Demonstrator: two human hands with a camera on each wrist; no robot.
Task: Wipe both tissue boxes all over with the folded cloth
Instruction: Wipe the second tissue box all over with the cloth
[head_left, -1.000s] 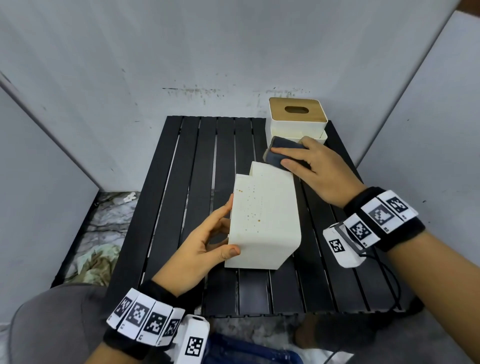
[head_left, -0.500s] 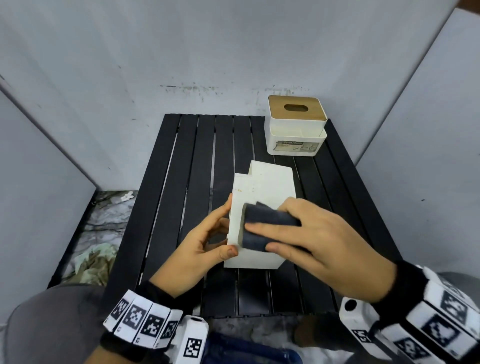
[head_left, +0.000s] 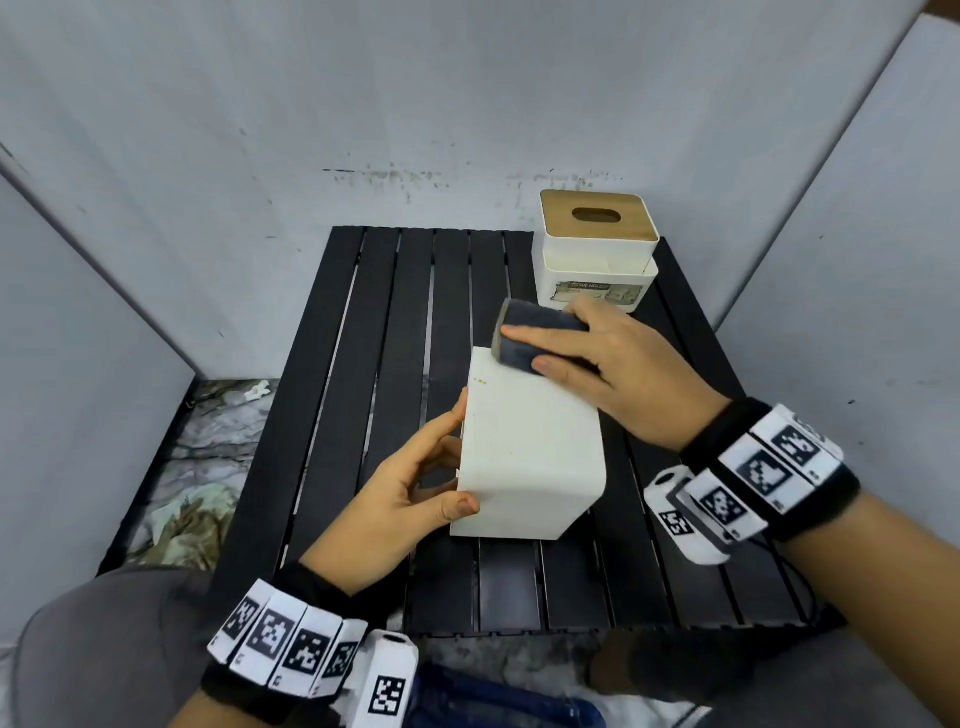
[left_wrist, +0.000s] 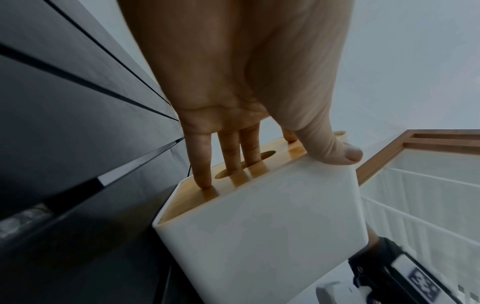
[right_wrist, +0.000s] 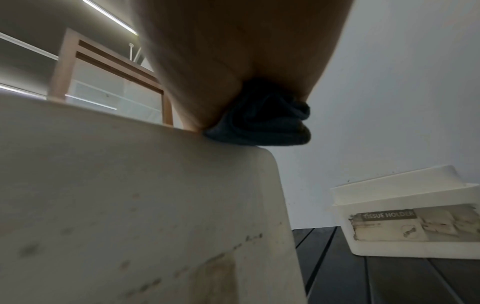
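Observation:
A white tissue box (head_left: 530, 452) lies on its side in the middle of the black slatted table (head_left: 363, 338), its wooden lid (left_wrist: 233, 174) facing left. My left hand (head_left: 415, 493) grips that box (left_wrist: 259, 236), thumb on the upper face and fingers on the lid. My right hand (head_left: 613, 369) holds the folded dark cloth (head_left: 535, 340) and presses it on the box's far upper edge. In the right wrist view the cloth (right_wrist: 262, 121) sits on the box's (right_wrist: 130, 205) corner. The second tissue box (head_left: 595, 249) stands upright at the table's far right.
Grey panels wall in the table at the back and on both sides. A gap with marbled floor and crumpled material (head_left: 197, 467) lies left of the table. The second box carries a "tissue holder" label (right_wrist: 415, 224).
My right hand has slid the cloth from the near end of the box's upper face back to its far edge. Most brown specks on that face are gone. My left hand kept its grip.

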